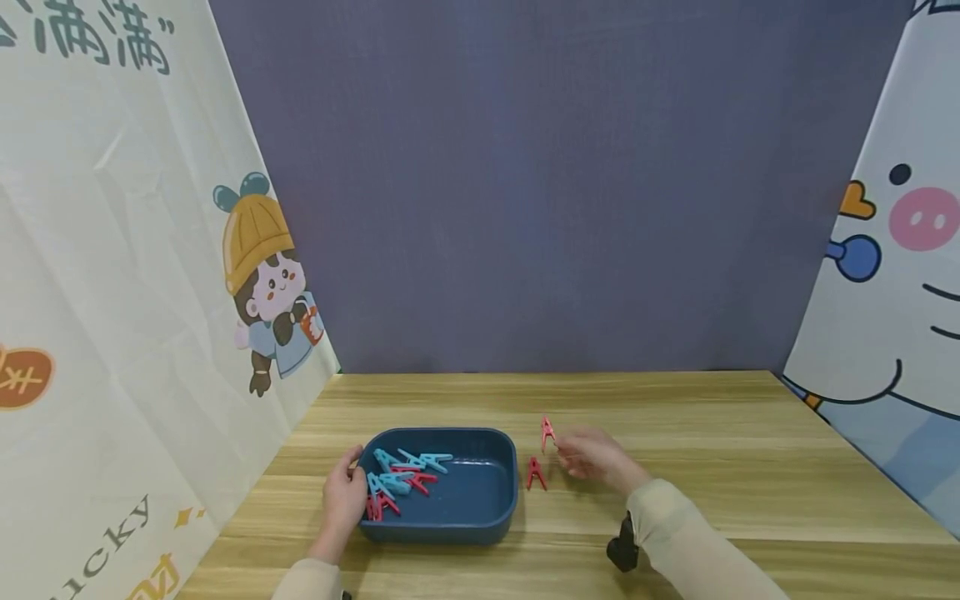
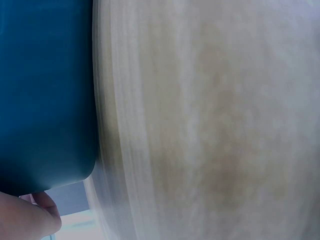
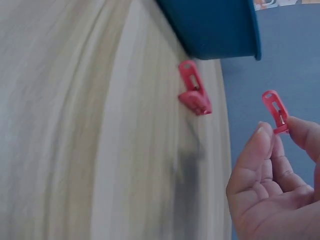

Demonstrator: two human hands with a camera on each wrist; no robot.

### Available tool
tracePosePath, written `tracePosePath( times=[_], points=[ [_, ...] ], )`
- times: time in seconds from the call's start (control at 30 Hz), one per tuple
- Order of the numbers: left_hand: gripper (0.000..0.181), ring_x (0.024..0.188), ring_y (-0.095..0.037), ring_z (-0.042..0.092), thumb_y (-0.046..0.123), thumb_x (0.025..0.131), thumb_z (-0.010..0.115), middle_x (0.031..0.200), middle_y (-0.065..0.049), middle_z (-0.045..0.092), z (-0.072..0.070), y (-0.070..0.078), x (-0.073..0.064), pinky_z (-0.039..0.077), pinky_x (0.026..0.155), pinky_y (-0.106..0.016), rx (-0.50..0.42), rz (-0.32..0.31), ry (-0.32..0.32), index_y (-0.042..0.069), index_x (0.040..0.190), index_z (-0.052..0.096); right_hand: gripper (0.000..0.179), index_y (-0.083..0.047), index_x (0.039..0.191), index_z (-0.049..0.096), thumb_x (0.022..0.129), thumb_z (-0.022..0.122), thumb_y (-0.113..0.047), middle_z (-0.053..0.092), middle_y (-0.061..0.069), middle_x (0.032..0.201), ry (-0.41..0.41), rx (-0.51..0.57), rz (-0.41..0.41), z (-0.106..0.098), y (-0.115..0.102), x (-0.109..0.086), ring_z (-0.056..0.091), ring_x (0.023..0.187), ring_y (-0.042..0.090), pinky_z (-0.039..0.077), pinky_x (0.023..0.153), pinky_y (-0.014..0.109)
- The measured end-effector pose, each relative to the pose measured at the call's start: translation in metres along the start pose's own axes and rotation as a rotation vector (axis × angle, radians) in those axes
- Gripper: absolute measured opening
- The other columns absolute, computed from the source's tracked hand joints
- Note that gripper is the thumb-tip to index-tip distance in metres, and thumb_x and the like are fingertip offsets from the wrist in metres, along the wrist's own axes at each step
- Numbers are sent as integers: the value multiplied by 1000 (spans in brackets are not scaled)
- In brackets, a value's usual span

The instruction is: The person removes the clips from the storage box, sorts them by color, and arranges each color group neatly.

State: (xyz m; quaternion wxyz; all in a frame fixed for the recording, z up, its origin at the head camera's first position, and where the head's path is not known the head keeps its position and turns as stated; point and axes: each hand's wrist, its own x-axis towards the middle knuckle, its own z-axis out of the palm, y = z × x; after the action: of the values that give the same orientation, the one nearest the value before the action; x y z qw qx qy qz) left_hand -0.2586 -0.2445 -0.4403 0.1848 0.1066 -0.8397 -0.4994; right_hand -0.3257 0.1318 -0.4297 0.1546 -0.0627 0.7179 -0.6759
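Left hand curled on the rim of the dark-blue, rounded rectangular plastic tray at nine o'clock; steadying it, I judge. Right hand, thumb and finger nearly together, pinches a red plastic spring clip by one end, at the tray's two o'clock. I'd use light tip pressure, avoid squeezing the spring, and clear the second red clip at three o'clock.
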Motion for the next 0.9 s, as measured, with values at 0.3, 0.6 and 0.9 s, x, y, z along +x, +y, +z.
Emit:
tracePosePath(
  times=[0.3,0.6,0.9],
  points=[
    [40,87,-28,49,0,92,36,120,-24,50,0,1,0,41,67,-32,-5,4,-5,-9,130,43,20,7,99,59,90,54,-11,59,1,69,5,-15,70,-4,6,-5,54,56,4,45,50,17],
    [40,91,-29,48,0,93,35,124,-24,47,-1,0,0,41,71,-34,7,-4,-20,-9,131,42,21,4,94,61,88,58,-16,59,0,68,51,-53,118,-2,13,-7,53,55,4,43,48,15],
    [40,89,-29,49,0,93,35,122,-24,48,-1,2,-1,41,69,-33,4,-8,-17,-8,131,42,15,1,86,62,87,59,-14,57,-1,67,52,-110,98,-4,14,-12,52,52,3,38,44,14]
  ],
)
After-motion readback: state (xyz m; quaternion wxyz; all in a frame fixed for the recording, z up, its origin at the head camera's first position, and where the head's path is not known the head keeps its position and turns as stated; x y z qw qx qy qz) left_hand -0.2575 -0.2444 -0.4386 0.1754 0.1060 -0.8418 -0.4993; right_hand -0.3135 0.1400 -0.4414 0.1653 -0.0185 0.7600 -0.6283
